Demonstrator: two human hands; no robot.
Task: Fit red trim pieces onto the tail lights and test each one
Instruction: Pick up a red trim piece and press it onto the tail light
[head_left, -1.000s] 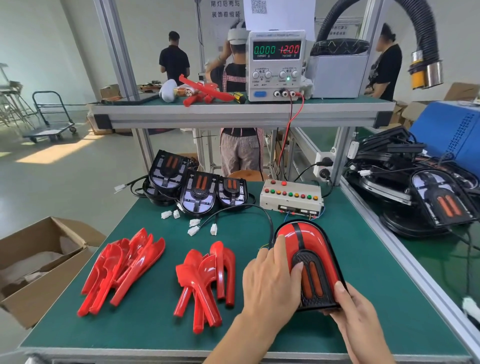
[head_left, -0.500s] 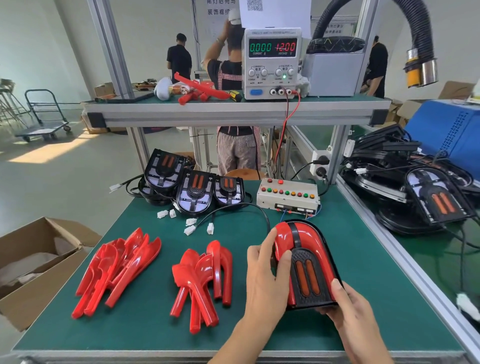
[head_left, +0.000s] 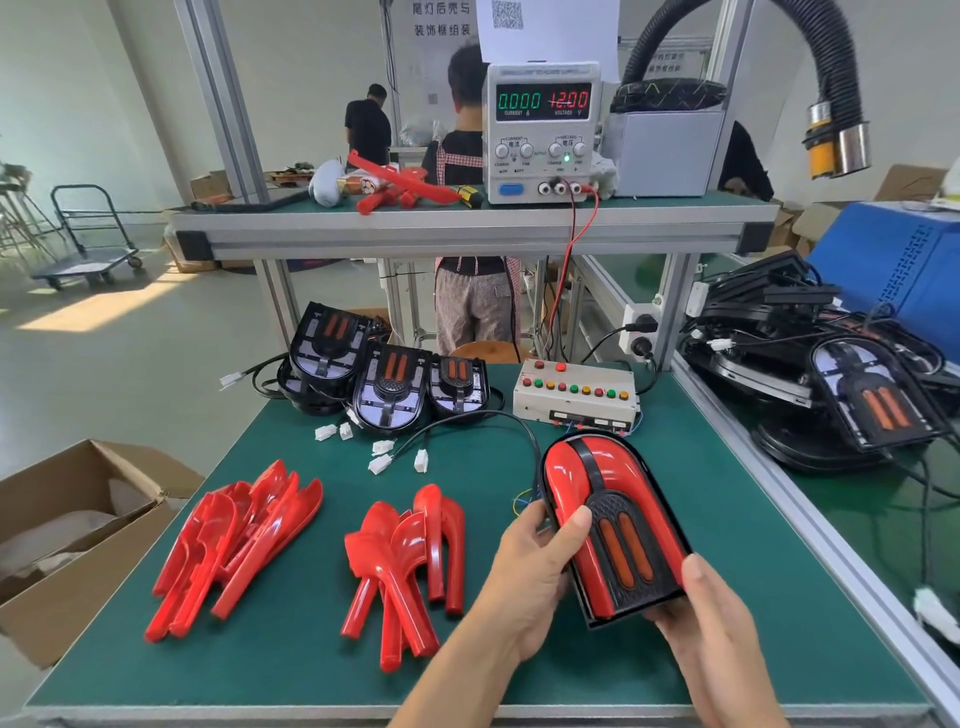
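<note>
Far left, a cardboard box sits beside the bench, and on the green mat lies the first heap of red trim pieces, then a second heap nearer the middle. Behind them, three bare tail lights wait with white connectors trailing loose. Now the action: the left hand grips the left edge of the tail light, thumb curled over the red trim, fingers hidden underneath. That lamp sits tilted at front centre-right, red trim fitted on both sides of its black spine. The right hand holds the lower right corner, thumb on the rim. Looks a light, stiff, hollow shell, glossy and likely slippery on the red faces, so the black rim seems the safer hold; the snap-fit trim could scuff or pop if squeezed. Behind, the test box and the power supply reading zero current. Testing appears not yet begun.
</note>
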